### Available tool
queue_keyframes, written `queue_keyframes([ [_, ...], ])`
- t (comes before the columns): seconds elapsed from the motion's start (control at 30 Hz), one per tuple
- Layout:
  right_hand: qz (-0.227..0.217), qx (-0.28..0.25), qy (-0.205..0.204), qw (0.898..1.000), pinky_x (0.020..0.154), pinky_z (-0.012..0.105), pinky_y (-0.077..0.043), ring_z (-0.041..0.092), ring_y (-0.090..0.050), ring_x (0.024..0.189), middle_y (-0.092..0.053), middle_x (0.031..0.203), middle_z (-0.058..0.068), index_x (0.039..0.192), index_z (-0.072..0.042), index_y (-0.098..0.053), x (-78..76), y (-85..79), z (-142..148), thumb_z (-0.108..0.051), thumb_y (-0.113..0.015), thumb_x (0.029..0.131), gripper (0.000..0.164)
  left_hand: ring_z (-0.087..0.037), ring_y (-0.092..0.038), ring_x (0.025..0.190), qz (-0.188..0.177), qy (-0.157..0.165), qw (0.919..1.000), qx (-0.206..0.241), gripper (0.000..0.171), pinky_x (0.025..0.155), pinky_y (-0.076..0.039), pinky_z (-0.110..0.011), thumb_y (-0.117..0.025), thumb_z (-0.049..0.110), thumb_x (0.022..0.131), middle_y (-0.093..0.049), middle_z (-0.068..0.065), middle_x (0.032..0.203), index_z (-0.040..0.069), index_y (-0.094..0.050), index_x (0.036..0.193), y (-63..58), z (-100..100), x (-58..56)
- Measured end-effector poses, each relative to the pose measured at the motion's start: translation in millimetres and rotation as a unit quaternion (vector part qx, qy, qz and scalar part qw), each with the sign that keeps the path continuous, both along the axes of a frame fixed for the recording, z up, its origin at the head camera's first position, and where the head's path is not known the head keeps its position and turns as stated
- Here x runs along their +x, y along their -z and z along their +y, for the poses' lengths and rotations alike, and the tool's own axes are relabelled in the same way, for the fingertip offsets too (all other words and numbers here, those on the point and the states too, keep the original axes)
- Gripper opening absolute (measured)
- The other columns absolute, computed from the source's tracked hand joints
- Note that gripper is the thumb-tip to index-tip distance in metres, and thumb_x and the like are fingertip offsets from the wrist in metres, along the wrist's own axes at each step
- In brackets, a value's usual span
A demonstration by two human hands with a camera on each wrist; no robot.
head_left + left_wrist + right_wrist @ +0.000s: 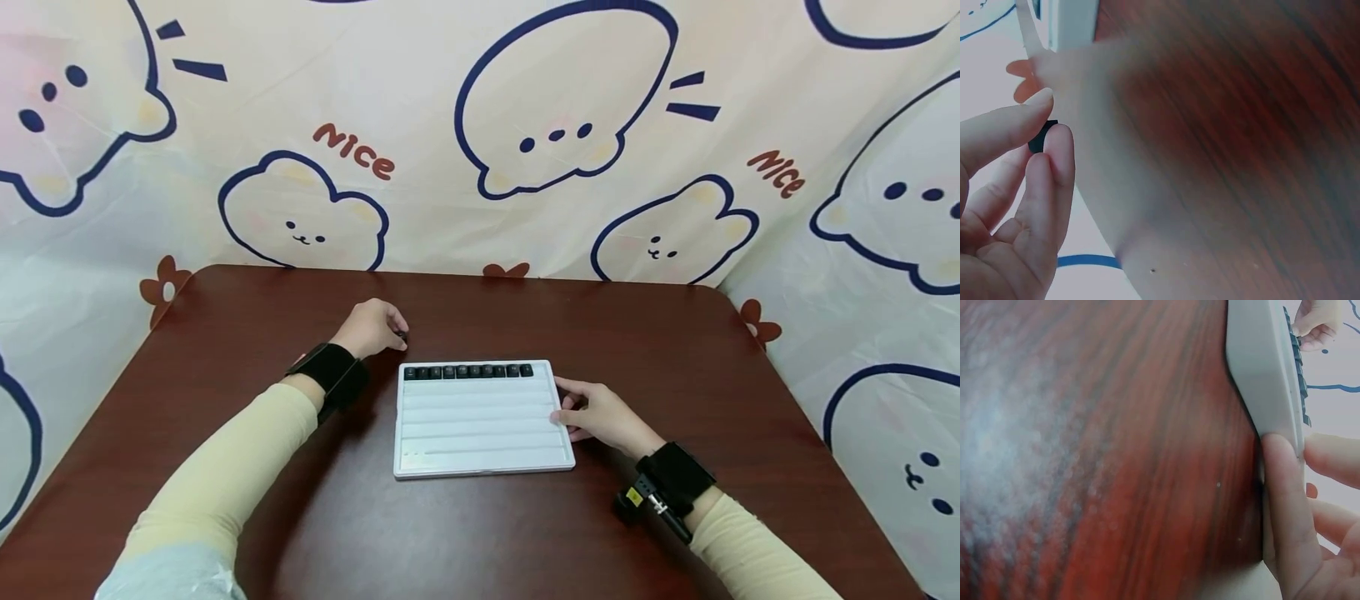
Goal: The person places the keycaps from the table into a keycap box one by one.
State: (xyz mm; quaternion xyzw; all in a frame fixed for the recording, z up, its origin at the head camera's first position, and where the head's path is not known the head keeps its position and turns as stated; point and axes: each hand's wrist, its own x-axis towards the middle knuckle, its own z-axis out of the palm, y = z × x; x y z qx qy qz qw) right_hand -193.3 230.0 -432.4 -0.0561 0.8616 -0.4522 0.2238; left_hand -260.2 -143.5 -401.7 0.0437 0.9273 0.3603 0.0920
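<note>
A white ridged tray lies on the table with a row of several black keycaps along its far edge. Beyond the tray's far left corner, my left hand pinches a small black keycap between thumb and fingertips. The fingers cover part of that keycap in both views. At the tray's right side, my right hand grips the edge, its thumb over the top. From the right wrist view, the fingers lie against the side wall of the tray.
The dark brown wooden table extends around the tray on all sides. A pale cloth curtain with cartoon drawings hangs behind the table and at both sides. Each wrist wears a black band.
</note>
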Motion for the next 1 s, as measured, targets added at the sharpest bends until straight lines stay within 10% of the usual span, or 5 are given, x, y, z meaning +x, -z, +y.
queue_keyframes([
  [1.0, 0.002, 0.008, 0.000, 1.000, 0.067, 0.032, -0.060, 0.018, -0.058, 0.077, -0.051, 0.095, 0.011, 0.154, 0.004, -0.040, -0.5, -1.2, -2, -0.004, -0.071, 0.095, 0.067, -0.025, -0.063, 0.097, -0.002, 0.091, 0.9944, 0.054, 0.019, 0.086, -0.056, -0.036, -0.081, 0.000, 0.087, -0.072, -0.009, 0.102, 0.000, -0.079, 0.106, -28.8, 94, 5.2],
])
